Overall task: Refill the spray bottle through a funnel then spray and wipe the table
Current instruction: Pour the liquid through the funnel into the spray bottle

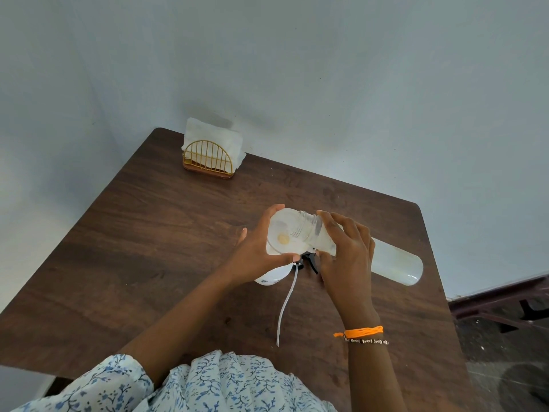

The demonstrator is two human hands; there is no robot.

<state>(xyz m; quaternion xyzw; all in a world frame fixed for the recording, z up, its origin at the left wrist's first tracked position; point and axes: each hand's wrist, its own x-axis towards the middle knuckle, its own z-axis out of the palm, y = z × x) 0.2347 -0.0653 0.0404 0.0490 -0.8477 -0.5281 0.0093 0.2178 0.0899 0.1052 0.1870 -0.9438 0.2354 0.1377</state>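
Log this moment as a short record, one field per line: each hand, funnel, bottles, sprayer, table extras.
left hand: left hand grips the funnel by its rim
right hand: right hand grips the refill bottle near its neck
refill bottle: tilted almost flat, open mouth over the funnel
spray bottle: spray bottle white, under the funnel, mostly hidden
sprayer head: sprayer head off the bottle, on the table, its dip tube trailing toward the person
liquid flow: cannot tell
extras: napkin holder with napkins at the far corner
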